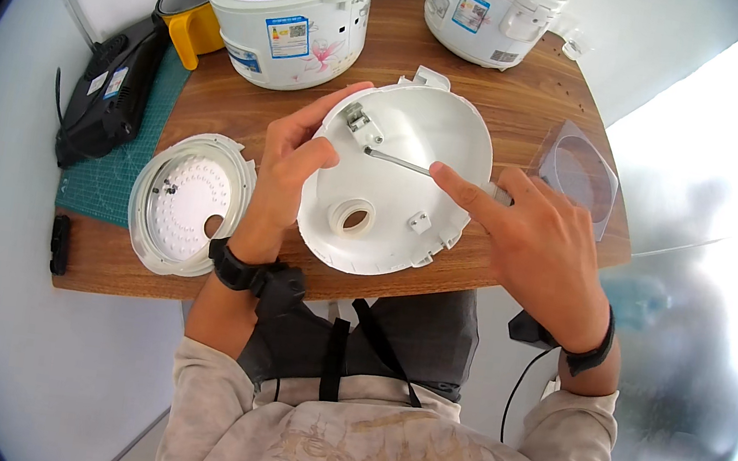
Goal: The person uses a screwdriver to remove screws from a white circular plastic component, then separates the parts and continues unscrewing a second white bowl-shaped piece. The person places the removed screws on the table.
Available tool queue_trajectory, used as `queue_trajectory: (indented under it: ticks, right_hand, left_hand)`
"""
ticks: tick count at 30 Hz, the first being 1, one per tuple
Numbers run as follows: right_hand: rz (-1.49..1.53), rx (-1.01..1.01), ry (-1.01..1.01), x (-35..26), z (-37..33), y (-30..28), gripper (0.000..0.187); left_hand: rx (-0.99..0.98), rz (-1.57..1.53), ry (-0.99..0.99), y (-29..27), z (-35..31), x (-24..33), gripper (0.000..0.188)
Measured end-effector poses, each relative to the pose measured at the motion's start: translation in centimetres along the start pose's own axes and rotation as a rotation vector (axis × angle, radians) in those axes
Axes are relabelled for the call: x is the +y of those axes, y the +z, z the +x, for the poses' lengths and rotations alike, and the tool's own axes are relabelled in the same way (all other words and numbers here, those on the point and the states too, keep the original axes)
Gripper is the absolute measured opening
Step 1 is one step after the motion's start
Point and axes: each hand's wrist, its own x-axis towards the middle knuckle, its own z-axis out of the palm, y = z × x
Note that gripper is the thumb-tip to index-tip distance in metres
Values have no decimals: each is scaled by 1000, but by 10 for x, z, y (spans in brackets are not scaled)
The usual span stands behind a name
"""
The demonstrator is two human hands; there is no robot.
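My left hand (287, 168) grips the left edge of a white rice cooker lid shell (400, 207), which is tilted with its hollow inside facing up. A screwdriver (397, 161) lies in my right hand (540, 239), the forefinger stretched along it and most of the handle hidden by the fingers. Its tip is at the lower end of a small bracket (361, 122) with metal parts inside the shell; whether it touches a screw I cannot tell. Left of my left wrist sits a round inner lid (140, 224), with a few small dark screws (171, 188) on it.
A white rice cooker body (336, 54) stands at the back, beside a yellow-handled pot (188, 34). Another rice cooker (507, 30) is at the back right. A black appliance (111, 103) rests on a green cutting mat (141, 154). Clear plastic packaging (608, 183) lies near the table's (394, 43) right edge.
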Motion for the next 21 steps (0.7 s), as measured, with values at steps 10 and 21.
queue_trajectory:
  ticks: [10,21]
  right_hand:
    - [8,-3,-105,11,2,-4,60]
    - [1544,-172,503,-40,-31,41,31]
  left_hand:
    - [-53,2,34,-10,4,-1,76]
    - [95,-103,113,-7,3,-4,73]
